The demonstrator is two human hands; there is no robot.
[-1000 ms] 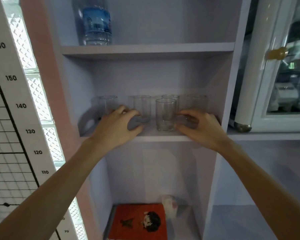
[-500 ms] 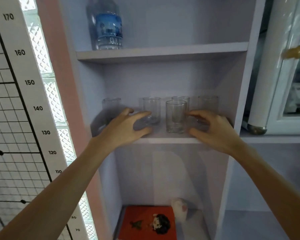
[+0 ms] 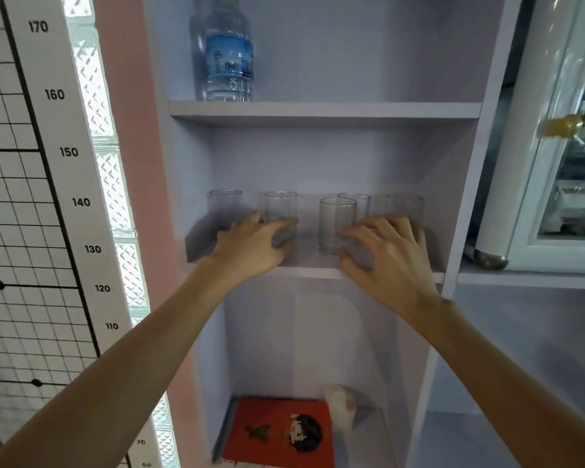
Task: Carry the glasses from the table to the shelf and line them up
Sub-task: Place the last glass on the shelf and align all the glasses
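Several clear glasses stand on the middle shelf (image 3: 318, 270) of a lilac cabinet. The back row holds the leftmost glass (image 3: 226, 204), a second glass (image 3: 281, 206), another glass (image 3: 357, 202) and the rightmost glass (image 3: 405, 204). One front glass (image 3: 336, 221) stands ahead of that row. My left hand (image 3: 250, 248) curls around the base of the second glass, thumb on its right side. My right hand (image 3: 389, 261) has thumb and index finger on the right side of the front glass and hides the bases of the two glasses behind it.
A water bottle (image 3: 228, 59) stands on the shelf above. Below lie a red book (image 3: 277, 430) and a small white object (image 3: 340, 403). A height chart (image 3: 65, 184) is on the left. A white glass-door cabinet (image 3: 561, 184) is on the right.
The view has shifted so the shelf sits further right. Both hands stayed low among the glasses. The second glass now stands closer to the leftmost one.
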